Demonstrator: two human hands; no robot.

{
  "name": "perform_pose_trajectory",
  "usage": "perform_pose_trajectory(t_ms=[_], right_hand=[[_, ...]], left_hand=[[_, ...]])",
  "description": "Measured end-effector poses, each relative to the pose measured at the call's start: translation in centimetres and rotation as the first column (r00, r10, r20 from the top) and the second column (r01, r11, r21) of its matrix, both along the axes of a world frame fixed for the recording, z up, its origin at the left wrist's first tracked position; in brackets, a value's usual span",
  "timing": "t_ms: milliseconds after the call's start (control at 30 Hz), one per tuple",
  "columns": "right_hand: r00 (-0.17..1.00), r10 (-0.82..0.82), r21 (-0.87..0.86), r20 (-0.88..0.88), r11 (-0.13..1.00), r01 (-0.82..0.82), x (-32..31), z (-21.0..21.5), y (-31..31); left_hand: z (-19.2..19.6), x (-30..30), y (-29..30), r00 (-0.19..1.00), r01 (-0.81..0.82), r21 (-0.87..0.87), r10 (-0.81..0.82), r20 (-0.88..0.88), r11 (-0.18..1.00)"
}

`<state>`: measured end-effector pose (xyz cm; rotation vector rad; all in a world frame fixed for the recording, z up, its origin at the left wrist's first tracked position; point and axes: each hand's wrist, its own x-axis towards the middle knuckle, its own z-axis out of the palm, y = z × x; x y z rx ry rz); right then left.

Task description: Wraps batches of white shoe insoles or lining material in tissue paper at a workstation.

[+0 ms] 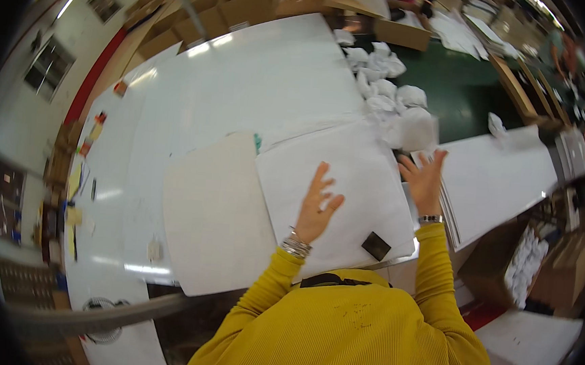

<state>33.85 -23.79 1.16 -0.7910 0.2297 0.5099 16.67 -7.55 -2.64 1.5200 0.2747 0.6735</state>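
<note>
My left hand is raised over a stack of large white paper sheets, fingers spread and nothing in them. A stack of bangles circles that wrist. My right hand is held up at the sheets' right edge, its fingers also apart and empty. Just beyond it sits a white paper-wrapped bundle, slightly blurred, at the near end of several similar crumpled white bundles. A small dark flat rectangle lies on the sheets near my body.
A cream sheet lies left of the paper on the glossy white table. More white sheets are stacked at right, beside a green surface. Cardboard boxes line the far edge; another box at right holds white wrapped things.
</note>
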Motion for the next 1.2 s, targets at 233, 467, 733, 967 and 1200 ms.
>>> perform_pose_trajectory(t_ms=[233, 467, 733, 967, 1200], right_hand=[[0.015, 0.989, -0.923, -0.149, -0.144, 0.357, -9.3, -8.8, -5.3], [0.179, 0.981, -0.987, 0.077, 0.049, 0.152, -8.7, -7.6, -3.8], [-0.193, 0.776, -0.777, 0.600, 0.623, 0.089, -12.3, -8.0, 29.9], [-0.808, 0.398, -0.897, 0.434, 0.275, -0.347, -27.9, -11.1, 33.2], [-0.359, 0.852, -0.859, 0.380, 0.469, 0.205, -18.1, -15.2, 40.1]], left_hand=[[-10.1, -16.2, 15.3, 0.540, -0.030, 0.735, 0.630, -0.558, 0.677], [-12.1, -24.5, 17.2, 0.228, 0.016, 0.766, 0.744, -0.628, 0.642], [-12.7, -25.9, 16.9, 0.335, -0.212, 0.826, 0.833, -0.441, 0.522], [-13.0, -27.6, 16.2, 0.415, -0.282, 0.828, 0.840, -0.350, 0.485], [-10.3, -26.2, 16.7, 0.421, -0.271, 0.790, 0.806, -0.417, 0.550]])
